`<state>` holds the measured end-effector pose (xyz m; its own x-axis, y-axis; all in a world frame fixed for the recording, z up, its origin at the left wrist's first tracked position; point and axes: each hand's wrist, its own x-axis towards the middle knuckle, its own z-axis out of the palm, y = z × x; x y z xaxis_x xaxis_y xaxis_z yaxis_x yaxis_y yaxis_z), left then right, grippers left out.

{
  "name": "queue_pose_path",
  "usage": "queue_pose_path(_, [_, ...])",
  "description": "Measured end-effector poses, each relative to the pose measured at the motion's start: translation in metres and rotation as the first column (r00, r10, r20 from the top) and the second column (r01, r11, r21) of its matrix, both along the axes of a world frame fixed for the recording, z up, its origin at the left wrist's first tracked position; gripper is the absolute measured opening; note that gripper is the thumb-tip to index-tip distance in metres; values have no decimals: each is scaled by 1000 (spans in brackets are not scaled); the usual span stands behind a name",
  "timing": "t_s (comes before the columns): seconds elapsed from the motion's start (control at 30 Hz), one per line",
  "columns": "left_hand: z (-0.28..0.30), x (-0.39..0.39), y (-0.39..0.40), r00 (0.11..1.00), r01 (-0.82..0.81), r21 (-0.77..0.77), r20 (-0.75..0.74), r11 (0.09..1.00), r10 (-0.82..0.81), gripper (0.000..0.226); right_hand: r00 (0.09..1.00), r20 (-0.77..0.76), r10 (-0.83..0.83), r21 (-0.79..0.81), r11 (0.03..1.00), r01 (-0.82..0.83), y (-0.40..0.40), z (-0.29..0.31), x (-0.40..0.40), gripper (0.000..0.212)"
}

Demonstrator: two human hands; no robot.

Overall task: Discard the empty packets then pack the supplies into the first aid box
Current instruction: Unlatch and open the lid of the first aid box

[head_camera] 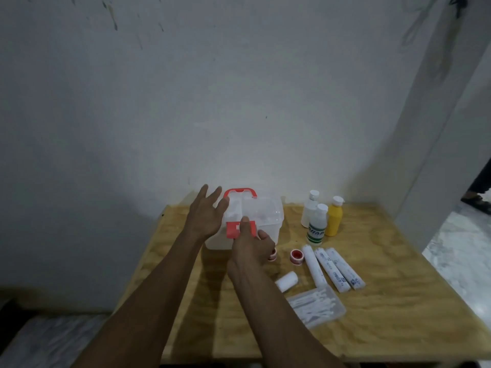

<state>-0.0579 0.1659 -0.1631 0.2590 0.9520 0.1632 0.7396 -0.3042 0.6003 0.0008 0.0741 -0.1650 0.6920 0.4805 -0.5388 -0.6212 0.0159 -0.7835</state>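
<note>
A translucent first aid box (265, 216) with a red handle (240, 192) stands at the back of the wooden table (385, 328), its lid down. My left hand (206, 212) rests open against the box's left side, fingers spread. My right hand (252, 247) has its thumb on the red front latch (232, 229). To the right lie three wrapped bandage rolls (332, 269), a short white roll (286, 281), two red-and-white tape rolls (295, 255) and a clear packet of cotton swabs (316, 306). Three bottles (317, 221) stand behind them.
A white wall rises just behind the table. The table's left edge runs close to my left forearm. At the far right, beyond a wall corner, a person's sandalled foot (477, 200) shows on the marble floor.
</note>
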Motion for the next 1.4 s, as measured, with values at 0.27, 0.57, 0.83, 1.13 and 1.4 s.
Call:
queue_pose_path(0.27, [-2,-2,1,1000,17,10,21,1000,-17,57,790,585,184,2,974,-228,-20,-5,20,24])
queue_pose_path(0.57, [-3,-4,3,999,45,15,18,999,-45,58,144,930,339,-258,877,-405,-24,-1,59,38])
queue_pose_path(0.83, [-2,-5,2,998,60,29,4,998,-60,57,-333,915,228,-306,930,-205,-9,-1,82,24])
queue_pose_path(1.13, [-8,-7,-10,956,-78,-55,280,995,90,59,-566,804,183,-358,909,-214,0,5,94,26])
queue_pose_path(1.4, [-6,-10,-13,899,-131,-184,392,974,195,64,-649,758,68,-339,891,-302,8,4,92,30])
